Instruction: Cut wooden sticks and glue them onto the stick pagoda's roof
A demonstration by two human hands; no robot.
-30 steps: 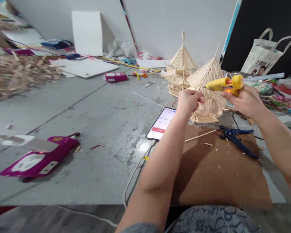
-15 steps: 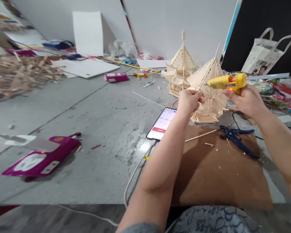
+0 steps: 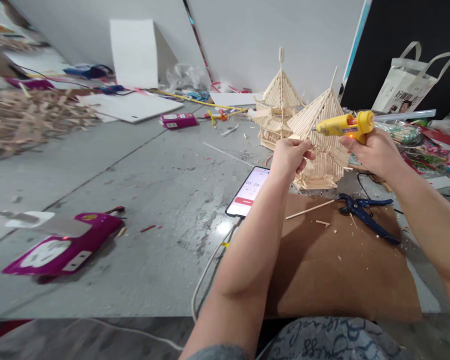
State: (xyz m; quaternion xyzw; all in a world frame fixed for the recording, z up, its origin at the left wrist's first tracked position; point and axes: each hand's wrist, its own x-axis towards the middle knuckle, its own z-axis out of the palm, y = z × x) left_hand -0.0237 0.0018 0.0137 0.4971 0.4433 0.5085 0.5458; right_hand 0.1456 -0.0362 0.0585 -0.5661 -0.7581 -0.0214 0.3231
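Observation:
My left hand is closed in a pinch on a small wooden stick, held up in front of the near stick-built pagoda model. My right hand grips a yellow hot glue gun with its nozzle pointing left, close to the fingertips of the left hand. A clear glue stick juts out of the gun's back to the right. A second pagoda model stands just behind the first.
A phone showing a timer lies by my left wrist. Blue cutters and loose sticks rest on a brown cardboard sheet. A magenta box lies at left, a stick pile far left, a paper bag at back right.
The glue gun drifted slightly right, then back left toward the left hand's fingertips. The left hand has hardly moved.

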